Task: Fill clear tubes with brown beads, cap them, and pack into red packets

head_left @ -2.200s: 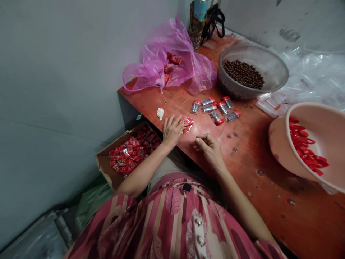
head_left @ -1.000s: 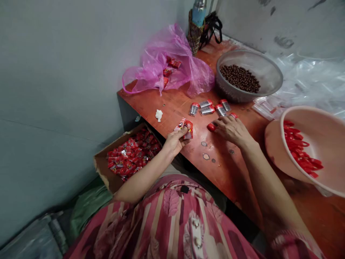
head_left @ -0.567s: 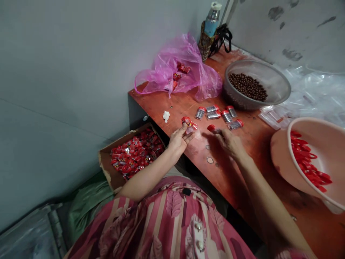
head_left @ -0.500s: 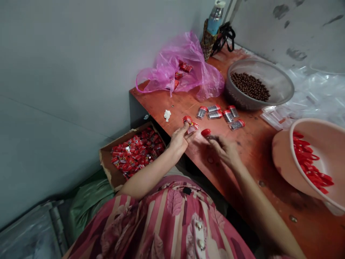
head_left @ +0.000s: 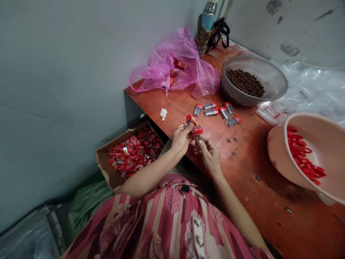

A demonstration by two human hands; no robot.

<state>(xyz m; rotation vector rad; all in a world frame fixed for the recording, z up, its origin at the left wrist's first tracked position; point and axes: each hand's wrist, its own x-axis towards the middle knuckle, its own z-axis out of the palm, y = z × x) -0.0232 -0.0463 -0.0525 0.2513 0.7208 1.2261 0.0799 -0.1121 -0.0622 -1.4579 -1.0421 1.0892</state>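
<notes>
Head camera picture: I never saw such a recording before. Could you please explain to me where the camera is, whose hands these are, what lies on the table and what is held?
There is no machine here. One camera sits on a person's head and looks down, so the two bare hands are that person's own. The left hand pinches a red packet. The right hand holds a small vial with a red cap close beside it. On the red-brown table lie several more capped vials, a grey bowl of brown balls, a pink basin with red pieces, a pink plastic bag and clear small bags. Below the table's edge, a cardboard box holds many red packets.
</notes>
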